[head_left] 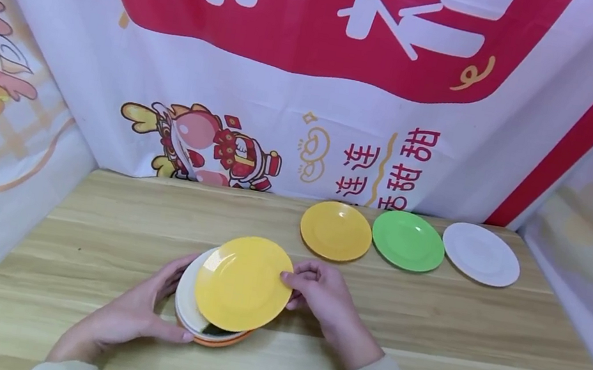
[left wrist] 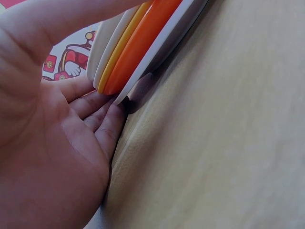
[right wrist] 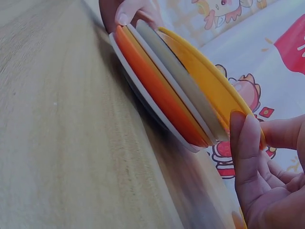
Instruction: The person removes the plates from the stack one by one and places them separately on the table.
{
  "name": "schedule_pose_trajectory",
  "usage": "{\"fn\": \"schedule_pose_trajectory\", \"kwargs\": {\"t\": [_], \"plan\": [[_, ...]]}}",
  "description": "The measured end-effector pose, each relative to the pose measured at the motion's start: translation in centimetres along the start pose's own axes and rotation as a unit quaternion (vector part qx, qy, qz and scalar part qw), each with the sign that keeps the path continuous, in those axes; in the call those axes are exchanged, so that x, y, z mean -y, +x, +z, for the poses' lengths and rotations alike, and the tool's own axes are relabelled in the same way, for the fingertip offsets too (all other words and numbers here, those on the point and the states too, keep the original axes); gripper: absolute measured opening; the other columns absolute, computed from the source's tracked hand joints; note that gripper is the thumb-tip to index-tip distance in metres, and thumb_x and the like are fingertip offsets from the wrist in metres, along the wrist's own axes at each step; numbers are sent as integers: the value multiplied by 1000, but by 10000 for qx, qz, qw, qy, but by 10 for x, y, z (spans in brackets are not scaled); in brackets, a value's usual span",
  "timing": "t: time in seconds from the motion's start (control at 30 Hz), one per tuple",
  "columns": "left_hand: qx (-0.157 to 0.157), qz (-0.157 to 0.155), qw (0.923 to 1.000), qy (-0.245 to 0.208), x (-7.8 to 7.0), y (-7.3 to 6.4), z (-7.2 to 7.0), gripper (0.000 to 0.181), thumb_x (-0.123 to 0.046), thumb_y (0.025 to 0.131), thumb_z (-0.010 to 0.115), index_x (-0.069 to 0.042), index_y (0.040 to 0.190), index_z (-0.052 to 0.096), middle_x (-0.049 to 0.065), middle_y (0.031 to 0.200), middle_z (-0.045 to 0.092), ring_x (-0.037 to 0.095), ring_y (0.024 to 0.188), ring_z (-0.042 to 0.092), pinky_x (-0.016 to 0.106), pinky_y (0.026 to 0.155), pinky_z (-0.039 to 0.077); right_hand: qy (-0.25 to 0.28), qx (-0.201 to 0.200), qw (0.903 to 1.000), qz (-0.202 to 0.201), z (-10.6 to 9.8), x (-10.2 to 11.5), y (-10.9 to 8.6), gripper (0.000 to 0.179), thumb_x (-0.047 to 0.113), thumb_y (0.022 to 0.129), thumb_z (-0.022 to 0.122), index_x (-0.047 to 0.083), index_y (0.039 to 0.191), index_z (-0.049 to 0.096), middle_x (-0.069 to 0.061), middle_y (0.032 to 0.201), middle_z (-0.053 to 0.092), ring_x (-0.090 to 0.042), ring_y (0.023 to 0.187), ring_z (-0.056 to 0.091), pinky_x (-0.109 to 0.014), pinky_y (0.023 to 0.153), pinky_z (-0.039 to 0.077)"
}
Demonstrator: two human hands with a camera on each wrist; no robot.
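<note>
My right hand [head_left: 322,296] pinches the right rim of a yellow plate [head_left: 246,284] between thumb and fingers. That plate is tilted over a stack of plates [head_left: 187,300], its right side raised in the right wrist view. My left hand [head_left: 139,309] holds the left side of the stack, thumb at the near rim and fingers round the far side. Seen edge-on in the left wrist view, the stack includes an orange plate [left wrist: 143,45] with white and yellow rims beside it. A dark patch shows on the stack's top plate below the yellow one.
Along the back of the wooden table [head_left: 454,326] lie a darker yellow plate [head_left: 336,231], a green plate [head_left: 408,241] and a white plate [head_left: 481,254] in a row. Printed cloth [head_left: 287,99] hangs behind, with more cloth on both sides.
</note>
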State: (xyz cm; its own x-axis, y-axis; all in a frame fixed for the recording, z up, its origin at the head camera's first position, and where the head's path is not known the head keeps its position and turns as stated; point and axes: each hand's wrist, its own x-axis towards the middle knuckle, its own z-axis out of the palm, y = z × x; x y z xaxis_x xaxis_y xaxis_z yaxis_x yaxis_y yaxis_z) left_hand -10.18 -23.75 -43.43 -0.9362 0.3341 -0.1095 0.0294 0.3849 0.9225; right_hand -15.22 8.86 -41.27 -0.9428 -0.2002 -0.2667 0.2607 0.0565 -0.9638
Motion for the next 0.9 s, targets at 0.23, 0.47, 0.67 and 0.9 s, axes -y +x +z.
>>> {"fn": "schedule_pose_trajectory", "kwargs": {"t": [0.23, 0.47, 0.67, 0.9], "plan": [[4, 211, 9998, 13, 1, 0, -1, 118, -21, 73, 100, -28, 168, 30, 2, 174, 35, 31, 161, 30, 4, 114, 27, 248, -338, 9991, 74, -14, 5, -6, 27, 15, 97, 78, -1, 116, 69, -9, 92, 76, -16, 67, 64, -26, 65, 60], [-39, 391, 9992, -30, 3, 0, -1, 117, -17, 73, 100, -23, 168, 31, 7, 170, 41, -14, 142, 41, 4, 114, 28, 377, -745, 9964, 156, -44, 3, -14, 29, 15, 97, 78, -1, 120, 68, -7, 96, 77, -18, 77, 67, -25, 68, 61], [-43, 363, 9993, 4, 3, 0, -1, 116, -18, 74, 99, -25, 168, 32, 5, 172, 39, -3, 148, 40, 5, 114, 28, 536, -996, 9935, 122, -72, 1, -19, 35, 15, 100, 75, -2, 127, 61, 0, 97, 75, -16, 81, 67, -24, 71, 62], [-66, 336, 9994, 16, 3, 0, -2, 117, -19, 73, 100, -24, 168, 32, 5, 173, 37, 30, 158, 34, 5, 115, 28, 567, -1232, 9905, 249, -102, 3, -25, 42, 21, 105, 71, -1, 136, 55, 6, 101, 75, -12, 85, 67, -22, 76, 62]]}}
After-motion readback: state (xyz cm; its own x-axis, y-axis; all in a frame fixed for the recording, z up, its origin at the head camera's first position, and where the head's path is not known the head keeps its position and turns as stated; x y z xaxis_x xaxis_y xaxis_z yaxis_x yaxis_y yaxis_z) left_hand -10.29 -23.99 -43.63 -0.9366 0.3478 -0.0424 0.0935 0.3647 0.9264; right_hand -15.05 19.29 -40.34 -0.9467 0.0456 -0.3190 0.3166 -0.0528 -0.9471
